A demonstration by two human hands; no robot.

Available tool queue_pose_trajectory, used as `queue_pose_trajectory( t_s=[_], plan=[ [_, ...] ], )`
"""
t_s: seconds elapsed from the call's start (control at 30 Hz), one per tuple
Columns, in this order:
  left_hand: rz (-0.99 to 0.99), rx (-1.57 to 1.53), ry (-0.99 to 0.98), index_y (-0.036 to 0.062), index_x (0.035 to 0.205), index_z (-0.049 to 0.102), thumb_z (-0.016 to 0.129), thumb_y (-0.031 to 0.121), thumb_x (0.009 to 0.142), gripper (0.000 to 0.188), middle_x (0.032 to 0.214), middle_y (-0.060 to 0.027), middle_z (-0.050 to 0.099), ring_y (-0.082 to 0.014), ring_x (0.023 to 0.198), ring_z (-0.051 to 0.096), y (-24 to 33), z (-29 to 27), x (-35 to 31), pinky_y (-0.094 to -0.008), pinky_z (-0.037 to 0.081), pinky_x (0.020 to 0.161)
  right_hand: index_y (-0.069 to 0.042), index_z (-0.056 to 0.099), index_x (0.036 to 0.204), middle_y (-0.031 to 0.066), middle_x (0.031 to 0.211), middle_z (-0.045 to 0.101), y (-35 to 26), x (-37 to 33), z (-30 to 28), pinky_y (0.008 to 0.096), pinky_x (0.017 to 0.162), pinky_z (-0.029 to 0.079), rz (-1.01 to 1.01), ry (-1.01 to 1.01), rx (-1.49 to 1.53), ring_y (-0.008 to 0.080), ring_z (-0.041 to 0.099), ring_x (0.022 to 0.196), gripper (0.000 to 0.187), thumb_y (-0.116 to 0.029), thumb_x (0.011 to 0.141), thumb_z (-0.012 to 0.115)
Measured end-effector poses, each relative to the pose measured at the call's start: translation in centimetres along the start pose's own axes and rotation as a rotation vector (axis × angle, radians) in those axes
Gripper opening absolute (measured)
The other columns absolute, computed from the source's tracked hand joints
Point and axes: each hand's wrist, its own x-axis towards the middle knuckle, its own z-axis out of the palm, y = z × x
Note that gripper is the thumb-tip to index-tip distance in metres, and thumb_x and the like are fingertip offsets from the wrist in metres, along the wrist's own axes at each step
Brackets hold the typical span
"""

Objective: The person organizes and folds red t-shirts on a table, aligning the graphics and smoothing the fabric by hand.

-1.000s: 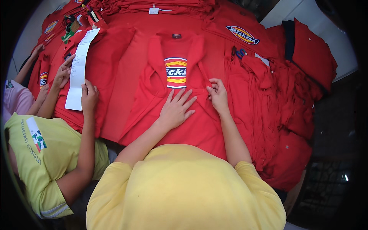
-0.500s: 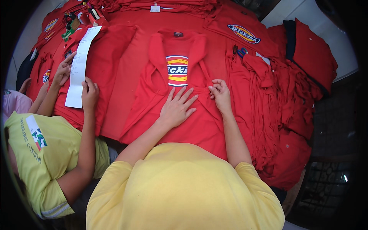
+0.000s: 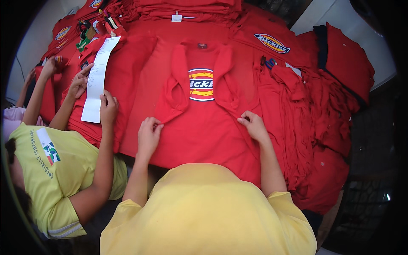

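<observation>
A red T-shirt (image 3: 204, 140) with a colourful oval logo on its chest lies spread in front of me, its collar at the far end. Both of its sides are turned in over the logo's edges. My left hand (image 3: 149, 134) is closed, pinching the fabric at the shirt's left edge. On the opposite edge, at about the same height, my right hand (image 3: 253, 125) pinches the fabric between thumb and fingers. From each hand a taut fold runs up toward the turned-in sleeves.
At my left a person in a yellow-green shirt (image 3: 68, 170) holds a long white paper strip (image 3: 100, 80). Another person's arm (image 3: 38, 93) reaches in beyond. Heaped red shirts (image 3: 297, 123), with scissors (image 3: 269, 63) beside them, lie at the right. A folded stack (image 3: 191, 9) stands at the back.
My left hand has left the middle of the shirt and taken hold of its left edge. My right hand has moved slightly down the right edge. The left side is drawn straighter.
</observation>
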Motion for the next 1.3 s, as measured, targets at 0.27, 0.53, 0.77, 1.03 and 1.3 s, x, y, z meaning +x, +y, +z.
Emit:
queue_pose_trajectory(
  t_s=[0.27, 0.53, 0.77, 1.03, 1.3],
  plan=[
    [-0.163, -1.189, 0.214, 0.0076, 0.091, 0.059, 0.061, 0.009, 0.093, 0.003, 0.081, 0.0034, 0.058, -0.0037, 0.072, 0.052, 0.1, -9.2, 4.8, -0.0183, 0.042, 0.071, -0.011, 0.06, 0.09, -0.0095, 0.073, 0.054, 1.7, -4.2, -16.7, 0.0155, 0.041, 0.027, -0.167, 0.466, 0.876, -0.0022, 0.039, 0.051, 0.004, -0.013, 0.094, 0.059],
    [0.174, -1.131, 0.227, -0.0046, 0.12, 0.05, 0.062, 0.003, 0.089, 0.034, 0.105, -0.011, 0.063, -0.0182, 0.099, 0.062, 4.9, -17.3, 14.0, -0.0291, 0.048, 0.089, -0.006, 0.053, 0.122, 0.0012, 0.089, 0.062, -4.0, -3.4, -22.2, 0.0197, 0.056, 0.047, -0.399, 0.476, 0.986, 0.0068, 0.057, 0.068, 0.028, -0.011, 0.095, 0.057],
    [0.349, -1.259, 0.459, 0.0018, 0.11, 0.059, 0.068, 0.006, 0.087, 0.025, 0.107, -0.0088, 0.066, -0.0179, 0.1, 0.063, 9.5, -23.0, 17.8, -0.0312, 0.047, 0.091, 0.001, 0.057, 0.119, 0.0111, 0.104, 0.065, -8.2, -5.2, -26.5, 0.037, 0.086, 0.055, -0.714, 0.51, 0.93, 0.0201, 0.066, 0.093, 0.026, -0.008, 0.095, 0.056],
    [0.013, -0.919, 0.522, 0.0029, 0.106, 0.059, 0.063, 0.007, 0.09, 0.018, 0.096, -0.0012, 0.06, -0.0076, 0.086, 0.055, 5.9, -11.4, 2.9, -0.0223, 0.042, 0.078, 0.0, 0.061, 0.09, 0.0022, 0.088, 0.06, 1.1, -14.5, -15.2, 0.022, 0.075, 0.045, -0.303, 0.578, 0.398, 0.0087, 0.055, 0.082, 0.004, 0.001, 0.086, 0.062],
    [-0.147, 0.352, 0.068, 0.0037, 0.108, 0.059, 0.061, 0.005, 0.082, 0.026, 0.093, -0.0123, 0.058, -0.0304, 0.091, 0.053, 1.1, -6.8, -10.8, -0.0404, 0.043, 0.081, 0.0, 0.068, 0.085, 0.0091, 0.084, 0.063, 4.3, -21.0, -9.3, 0.0311, 0.074, 0.047, 0.27, -0.022, 0.167, 0.0195, 0.061, 0.081, 0.009, -0.006, 0.078, 0.068]
  ],
)
